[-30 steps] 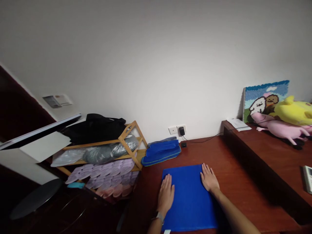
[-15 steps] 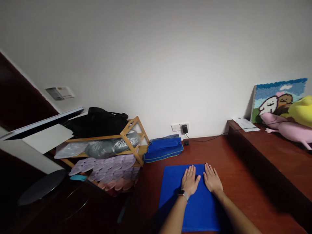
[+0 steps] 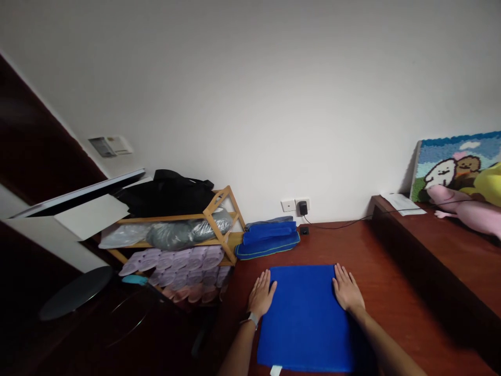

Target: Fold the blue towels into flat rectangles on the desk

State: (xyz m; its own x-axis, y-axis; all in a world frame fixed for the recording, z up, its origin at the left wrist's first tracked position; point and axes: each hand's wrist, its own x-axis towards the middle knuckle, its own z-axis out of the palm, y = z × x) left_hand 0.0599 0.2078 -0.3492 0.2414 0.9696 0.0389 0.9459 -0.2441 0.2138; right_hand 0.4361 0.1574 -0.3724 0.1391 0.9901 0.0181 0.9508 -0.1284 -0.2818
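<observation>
A blue cloth (image 3: pixel 305 318), looking like a towel, lies spread flat on the reddish-brown wooden table (image 3: pixel 391 292). A small white tag (image 3: pixel 276 370) sticks out at its near edge. My left hand (image 3: pixel 262 293) rests flat at the cloth's upper left edge, fingers stretched out, a watch band on the wrist. At the upper right edge lies my right hand (image 3: pixel 348 289), also flat with its fingers extended. Neither hand grips anything. Behind the cloth, by the wall, is a stack of folded blue cloths (image 3: pixel 268 240).
Left of the table stands a wooden rack (image 3: pixel 223 219) with a black bag (image 3: pixel 168 193) on top and lilac slippers (image 3: pixel 180 261) below. A charger (image 3: pixel 302 208) is plugged into the wall, its cable running right to a raised ledge (image 3: pixel 465 240) with a pink plush toy (image 3: pixel 469 209).
My left hand has slid left from the middle of the cloth to its left edge. My right hand stays near the right edge. The white tag now shows, and the view has shifted slightly.
</observation>
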